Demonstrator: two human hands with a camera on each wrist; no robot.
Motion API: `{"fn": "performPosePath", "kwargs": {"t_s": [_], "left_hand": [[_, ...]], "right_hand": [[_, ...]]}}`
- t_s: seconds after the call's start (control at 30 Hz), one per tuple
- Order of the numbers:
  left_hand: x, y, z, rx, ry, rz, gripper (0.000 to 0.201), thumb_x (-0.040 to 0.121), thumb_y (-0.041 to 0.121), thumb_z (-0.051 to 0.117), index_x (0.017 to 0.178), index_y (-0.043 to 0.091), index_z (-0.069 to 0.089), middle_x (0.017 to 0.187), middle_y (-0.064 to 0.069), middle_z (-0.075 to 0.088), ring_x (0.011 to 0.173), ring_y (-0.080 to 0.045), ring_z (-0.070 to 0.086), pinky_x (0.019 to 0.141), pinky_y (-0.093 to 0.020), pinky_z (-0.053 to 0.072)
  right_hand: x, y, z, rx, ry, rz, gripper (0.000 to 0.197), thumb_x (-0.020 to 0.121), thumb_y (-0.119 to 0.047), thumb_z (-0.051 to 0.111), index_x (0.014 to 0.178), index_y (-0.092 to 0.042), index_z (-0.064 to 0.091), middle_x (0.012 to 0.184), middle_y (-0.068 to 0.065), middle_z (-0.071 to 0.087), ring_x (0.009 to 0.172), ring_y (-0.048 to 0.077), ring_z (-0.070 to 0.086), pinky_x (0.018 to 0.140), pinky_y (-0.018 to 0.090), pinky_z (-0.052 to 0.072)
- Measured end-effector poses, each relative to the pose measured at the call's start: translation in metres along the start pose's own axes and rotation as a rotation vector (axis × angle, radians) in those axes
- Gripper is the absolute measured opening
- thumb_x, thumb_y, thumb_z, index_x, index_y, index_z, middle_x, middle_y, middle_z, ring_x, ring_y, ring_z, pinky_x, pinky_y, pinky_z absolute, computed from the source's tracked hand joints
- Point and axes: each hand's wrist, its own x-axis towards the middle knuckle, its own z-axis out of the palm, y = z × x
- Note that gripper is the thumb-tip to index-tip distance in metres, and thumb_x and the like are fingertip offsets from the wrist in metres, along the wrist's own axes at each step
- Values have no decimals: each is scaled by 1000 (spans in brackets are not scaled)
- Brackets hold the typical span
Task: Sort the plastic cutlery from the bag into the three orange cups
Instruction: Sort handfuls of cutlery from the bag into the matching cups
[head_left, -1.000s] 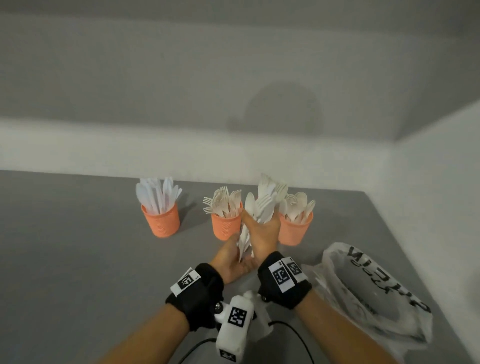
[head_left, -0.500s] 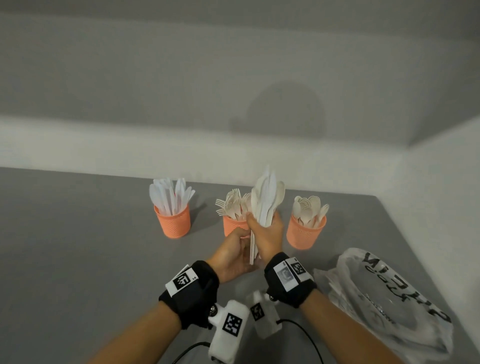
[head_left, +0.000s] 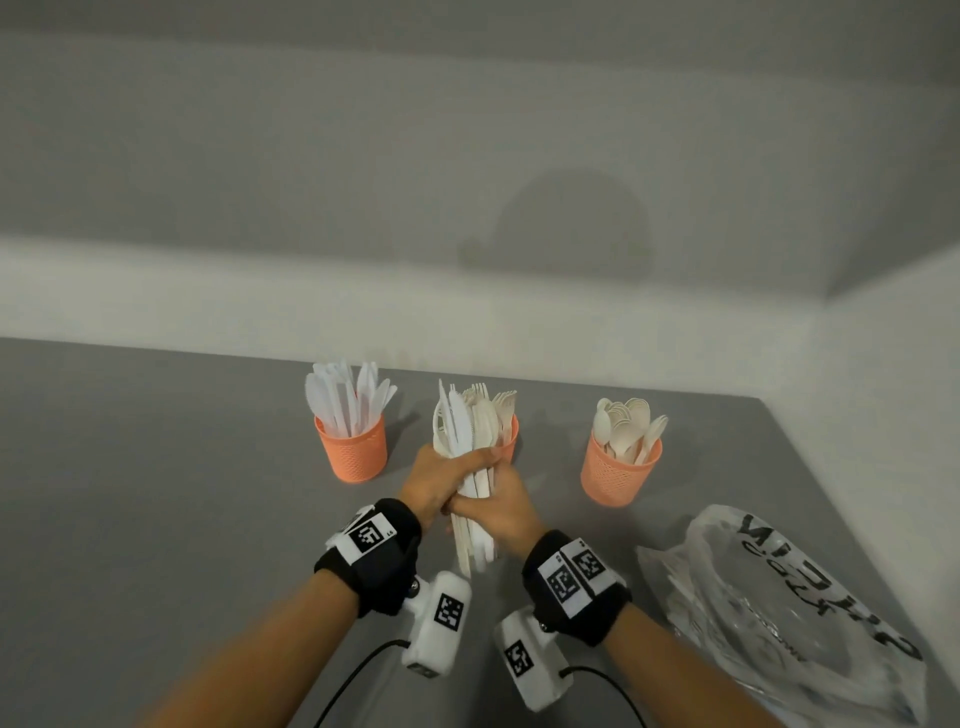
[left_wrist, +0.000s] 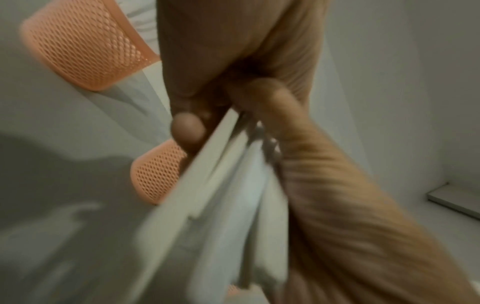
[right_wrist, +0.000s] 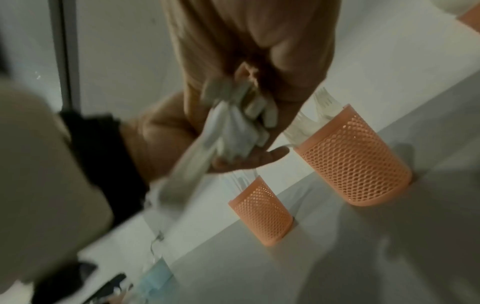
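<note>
Both hands hold one upright bundle of white plastic cutlery (head_left: 470, 441) just in front of the middle orange cup (head_left: 512, 434), which holds forks. My left hand (head_left: 441, 475) wraps the bundle from the left. Just below it, my right hand (head_left: 498, 506) grips the handles. The left orange cup (head_left: 352, 452) holds knives and the right orange cup (head_left: 618, 475) holds spoons. In the left wrist view the bundle (left_wrist: 221, 195) is blurred and fills the middle. In the right wrist view the handles (right_wrist: 233, 127) stick out below my fist, beside the fork cup (right_wrist: 355, 160).
The crumpled clear plastic bag (head_left: 779, 613) with black lettering lies on the grey table (head_left: 156, 493) at the right, near the side wall. The three cups stand in a row near the table's far edge. Cables trail from the wrist cameras towards me.
The bundle has moved left, from between the middle and right cups to in front of the middle cup. My left hand has come up from the handle ends to wrap the bundle.
</note>
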Motion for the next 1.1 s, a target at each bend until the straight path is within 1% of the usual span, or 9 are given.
{"fn": "performPosePath", "kwargs": {"t_s": [0.13,0.23,0.3,0.53,0.67,0.83,0.93,1.03,1.1], "left_hand": [[2,1,-6,-52,-44,7,33,80,12,68,110,-2,62,97,-18,70,89,-29,68,79,-37,55],[0,5,-3,-130,-130,-17,36,76,18,72,105,-1,63,85,-14,67,80,-26,65,74,-34,55],[2,6,-2,-144,-164,-25,35,78,20,71,105,-1,63,84,-12,66,79,-24,64,76,-34,55],[3,18,-9,16,-234,15,41,84,37,59,99,-1,64,77,-8,69,70,-18,66,63,-24,55],[8,23,-12,103,-102,43,44,89,43,54,105,3,63,90,-12,71,78,-20,69,65,-24,54],[17,25,-18,74,346,292,17,90,18,59,103,8,54,87,-1,57,78,-15,55,58,-16,47],[17,26,-18,138,321,327,11,89,13,59,97,5,59,78,1,57,69,-13,52,53,-12,45],[17,23,-11,217,238,327,20,86,15,63,96,-2,61,74,-3,58,53,-3,54,45,-9,42],[18,19,-6,265,244,322,22,84,19,67,94,1,61,72,-5,59,45,1,54,44,-9,41]], "right_hand": [[4,-9,-10,190,-199,227,47,81,-4,67,125,-9,52,110,12,67,98,17,66,80,24,56],[1,-16,-13,300,-365,418,19,86,-17,59,102,-8,63,75,6,72,68,14,69,63,25,57],[2,-19,-13,309,-407,460,22,77,-25,55,85,-6,63,60,6,69,56,15,66,59,26,56],[10,-9,-5,404,-409,439,20,78,-20,53,74,-2,61,61,5,68,65,18,70,67,29,58],[12,-11,-10,365,-352,421,18,94,-8,44,91,-8,62,71,0,73,64,14,71,55,25,56],[18,-2,-14,376,-129,324,37,90,-2,51,125,-15,51,69,2,63,52,15,61,52,27,53],[21,3,-12,379,-99,330,44,87,1,53,128,-14,47,62,6,53,46,15,57,52,29,54],[24,3,-7,308,-40,298,77,71,1,60,141,-8,29,79,10,52,49,16,64,51,26,55],[25,0,-5,253,-28,260,73,75,10,56,140,-7,28,85,11,52,48,14,64,48,24,53]]}}
